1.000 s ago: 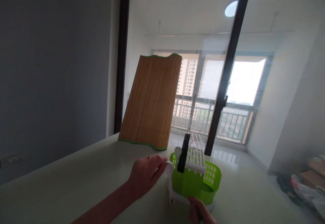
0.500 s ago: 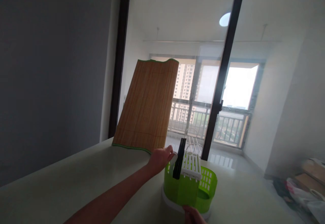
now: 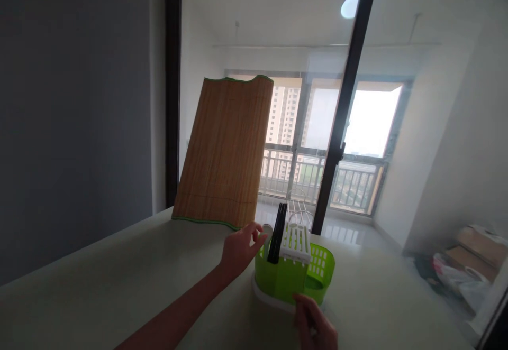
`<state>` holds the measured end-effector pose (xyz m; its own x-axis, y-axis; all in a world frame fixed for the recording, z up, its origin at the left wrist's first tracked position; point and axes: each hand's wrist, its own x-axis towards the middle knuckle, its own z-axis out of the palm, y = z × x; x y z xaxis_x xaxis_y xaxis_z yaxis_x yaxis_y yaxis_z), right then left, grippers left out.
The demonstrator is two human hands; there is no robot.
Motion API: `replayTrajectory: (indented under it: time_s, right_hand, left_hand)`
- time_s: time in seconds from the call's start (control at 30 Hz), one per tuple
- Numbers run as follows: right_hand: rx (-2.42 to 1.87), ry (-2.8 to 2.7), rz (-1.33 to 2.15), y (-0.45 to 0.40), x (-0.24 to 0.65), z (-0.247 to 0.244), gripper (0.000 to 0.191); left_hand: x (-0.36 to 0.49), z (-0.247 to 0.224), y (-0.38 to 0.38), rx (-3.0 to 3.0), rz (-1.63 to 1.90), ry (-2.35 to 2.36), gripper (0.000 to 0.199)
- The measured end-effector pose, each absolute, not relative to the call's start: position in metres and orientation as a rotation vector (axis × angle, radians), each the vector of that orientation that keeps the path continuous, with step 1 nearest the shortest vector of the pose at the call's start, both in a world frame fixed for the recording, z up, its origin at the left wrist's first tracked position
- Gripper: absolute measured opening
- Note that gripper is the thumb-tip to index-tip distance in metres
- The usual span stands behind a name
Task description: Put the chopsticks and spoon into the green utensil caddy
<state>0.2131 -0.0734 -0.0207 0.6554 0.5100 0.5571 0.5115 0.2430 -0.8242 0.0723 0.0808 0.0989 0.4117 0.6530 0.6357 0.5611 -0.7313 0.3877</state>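
Observation:
A green plastic cutlery basket (image 3: 291, 285) with a white base stands on the pale table. Black chopsticks (image 3: 278, 233) lean upright in its left part, and beside them a pale round-ended utensil (image 3: 267, 230), perhaps a spoon, sticks up. A white slotted rack (image 3: 296, 242) sits on top. My left hand (image 3: 240, 247) is at the basket's left rim, thumb and forefinger apart, close by the round end. My right hand (image 3: 316, 321) is in front of the basket with fingers curled, its fingertips at the base; whatever lies inside them is hidden.
A bamboo mat (image 3: 226, 152) with green edging stands tilted behind the basket, at the table's far edge. A glass sliding door (image 3: 349, 101) with a dark frame rises beyond. Cardboard and plastic bags (image 3: 472, 265) lie on the floor at right.
My left hand has let go of the round-ended utensil and drawn slightly left, its fingers parting. My right hand has come further into view. The camera view has shifted a little.

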Motion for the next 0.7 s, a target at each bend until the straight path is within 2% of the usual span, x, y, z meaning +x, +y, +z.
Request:
replayTrajectory:
  time_s: [0.07, 0.2, 0.33, 0.4, 0.47, 0.7]
  right_hand:
    - [-1.424, -0.981, 0.152, -0.082, 0.224, -0.012, 0.035]
    - [-1.415, -0.854, 0.233, -0.091, 0.236, 0.0, 0.042]
    - [-1.414, -0.806, 0.246, -0.089, 0.241, -0.001, 0.047]
    - [-1.423, -0.816, 0.239, -0.087, 0.243, -0.004, 0.048]
    - [-1.43, -0.831, 0.238, -0.085, 0.245, -0.007, 0.049]
    - [-1.434, -0.848, 0.283, -0.084, 0.25, -0.013, 0.051]
  left_hand:
    - [0.07, 0.083, 0.054, 2.475, 1.139, 1.024, 0.025]
    - [0.082, 0.04, 0.005, 2.45, 0.705, 0.826, 0.019]
    - [0.105, 0.005, -0.012, 2.489, 0.459, 0.692, 0.031]
    - [0.115, -0.004, -0.012, 2.481, 0.385, 0.644, 0.024]
    - [0.119, -0.007, -0.011, 2.469, 0.328, 0.624, 0.013]
    - [0.089, 0.026, -0.009, 2.377, 0.395, 0.645, 0.013]
